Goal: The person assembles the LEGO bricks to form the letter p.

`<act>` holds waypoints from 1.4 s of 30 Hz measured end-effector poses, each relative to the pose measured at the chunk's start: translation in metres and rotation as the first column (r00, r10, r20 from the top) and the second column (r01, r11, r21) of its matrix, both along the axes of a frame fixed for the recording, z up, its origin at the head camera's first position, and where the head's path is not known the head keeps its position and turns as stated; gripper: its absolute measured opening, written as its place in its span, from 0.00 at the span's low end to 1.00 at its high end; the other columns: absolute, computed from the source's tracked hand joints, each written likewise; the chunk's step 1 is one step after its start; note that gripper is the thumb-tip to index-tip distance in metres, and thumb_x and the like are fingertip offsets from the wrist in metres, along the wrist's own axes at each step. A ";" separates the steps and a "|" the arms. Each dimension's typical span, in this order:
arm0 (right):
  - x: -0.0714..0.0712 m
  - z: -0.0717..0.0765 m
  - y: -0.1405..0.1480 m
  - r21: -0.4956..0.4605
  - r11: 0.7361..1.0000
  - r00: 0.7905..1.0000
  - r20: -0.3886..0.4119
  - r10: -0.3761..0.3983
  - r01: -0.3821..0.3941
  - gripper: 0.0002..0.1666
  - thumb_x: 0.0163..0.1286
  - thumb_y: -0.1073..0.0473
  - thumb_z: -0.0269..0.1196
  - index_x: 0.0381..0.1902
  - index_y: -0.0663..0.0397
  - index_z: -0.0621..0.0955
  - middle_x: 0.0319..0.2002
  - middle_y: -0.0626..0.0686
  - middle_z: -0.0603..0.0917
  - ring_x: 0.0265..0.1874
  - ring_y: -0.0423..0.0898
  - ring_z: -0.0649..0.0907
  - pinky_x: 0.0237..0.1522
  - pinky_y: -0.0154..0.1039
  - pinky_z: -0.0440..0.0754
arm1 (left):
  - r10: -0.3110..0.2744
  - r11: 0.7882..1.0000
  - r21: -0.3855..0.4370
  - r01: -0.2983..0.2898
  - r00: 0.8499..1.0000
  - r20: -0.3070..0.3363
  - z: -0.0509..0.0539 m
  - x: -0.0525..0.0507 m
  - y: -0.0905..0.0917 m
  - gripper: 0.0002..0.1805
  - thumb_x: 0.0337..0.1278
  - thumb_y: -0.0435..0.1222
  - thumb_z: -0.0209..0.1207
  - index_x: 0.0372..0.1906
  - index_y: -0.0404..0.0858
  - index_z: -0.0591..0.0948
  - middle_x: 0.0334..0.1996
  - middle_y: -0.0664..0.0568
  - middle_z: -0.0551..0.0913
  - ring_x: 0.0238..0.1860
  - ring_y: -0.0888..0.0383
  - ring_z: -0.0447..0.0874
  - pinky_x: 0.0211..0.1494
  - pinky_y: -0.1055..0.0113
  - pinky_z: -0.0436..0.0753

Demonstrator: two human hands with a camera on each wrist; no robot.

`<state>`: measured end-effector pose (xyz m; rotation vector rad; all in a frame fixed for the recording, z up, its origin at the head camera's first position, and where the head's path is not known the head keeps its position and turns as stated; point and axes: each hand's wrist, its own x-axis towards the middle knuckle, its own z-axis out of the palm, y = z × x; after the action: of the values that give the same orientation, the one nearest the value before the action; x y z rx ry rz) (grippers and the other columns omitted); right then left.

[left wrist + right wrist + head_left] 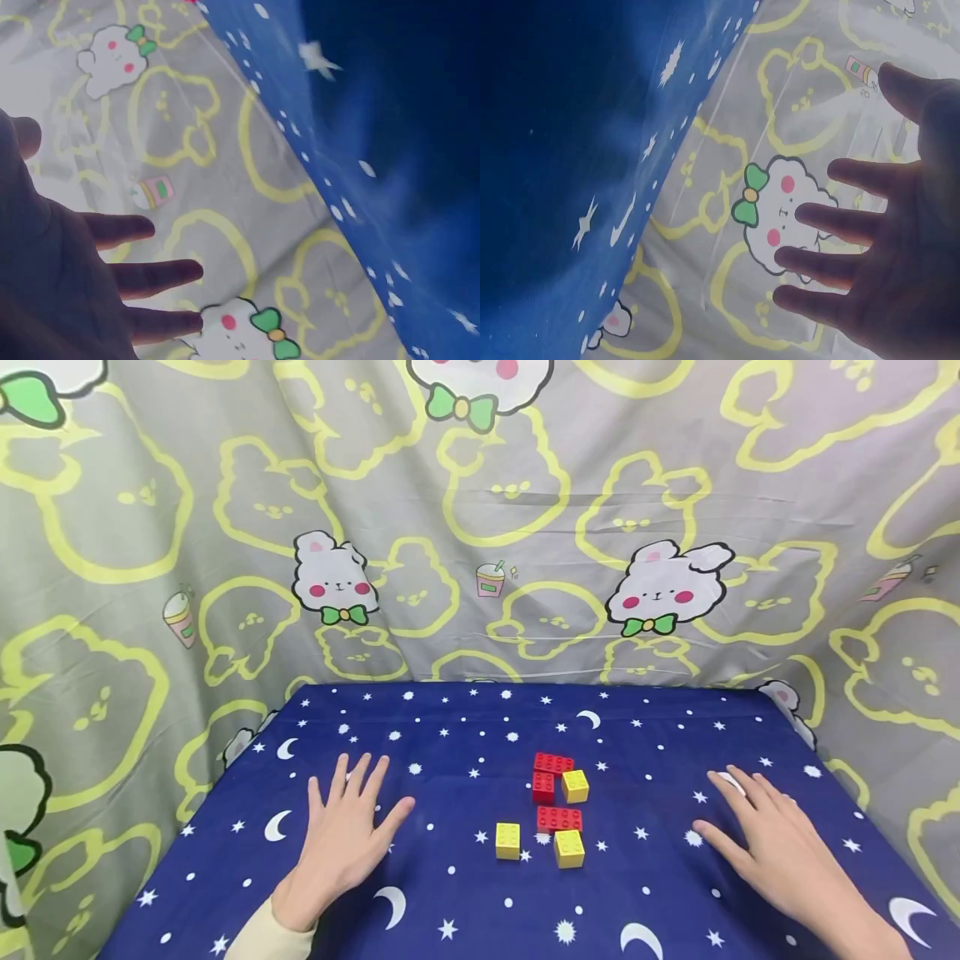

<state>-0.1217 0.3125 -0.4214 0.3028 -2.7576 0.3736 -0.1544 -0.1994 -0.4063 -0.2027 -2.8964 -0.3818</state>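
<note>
L hand (347, 837) is held spread, released, toward L edge of worktop (442, 902); R hand (780, 843) is likewise spread & released, toward R edge. Approx. midway betw. those edges, rear long red block (553, 763) is placed closest to far edge; small red block (543, 787) is set just in front, w/ rear yellow block (575, 786) at its R. Farther from that edge, front long red block (553, 818) is placed, w/ front yellow block (569, 850) by its R end; lone yellow block (507, 842) is set apart toward L edge.
</note>
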 end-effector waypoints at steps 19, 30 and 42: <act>-0.018 0.025 -0.045 0.021 0.997 0.993 0.092 0.071 -0.074 0.43 0.72 0.31 0.60 0.69 0.57 0.74 0.63 0.63 0.79 0.58 0.64 0.81 0.53 0.67 0.79 | -0.282 0.954 0.130 0.272 0.957 0.067 0.029 -0.023 0.051 0.36 0.65 0.59 0.62 0.68 0.40 0.77 0.64 0.48 0.81 0.67 0.46 0.77 0.70 0.44 0.74; -0.030 0.035 -0.074 0.080 0.984 0.986 0.049 0.158 -0.161 0.36 0.70 0.35 0.64 0.64 0.55 0.80 0.58 0.58 0.84 0.54 0.59 0.85 0.55 0.62 0.80 | -0.427 0.890 0.250 0.380 0.887 0.173 0.028 -0.032 0.072 0.28 0.64 0.52 0.66 0.62 0.40 0.81 0.52 0.50 0.88 0.47 0.55 0.87 0.52 0.54 0.85; -0.038 0.035 -0.101 0.090 0.965 0.963 0.138 0.233 -0.247 0.37 0.69 0.30 0.62 0.61 0.51 0.82 0.55 0.54 0.86 0.53 0.54 0.86 0.53 0.57 0.84 | -0.515 0.846 0.312 0.432 0.813 0.270 0.019 -0.039 0.087 0.26 0.59 0.44 0.72 0.60 0.37 0.83 0.49 0.46 0.88 0.37 0.63 0.86 0.36 0.71 0.84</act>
<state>-0.1597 0.2118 -0.3863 0.6674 -2.8776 0.3158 -0.1937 -0.1127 -0.3876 -0.9245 -3.0637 -0.9312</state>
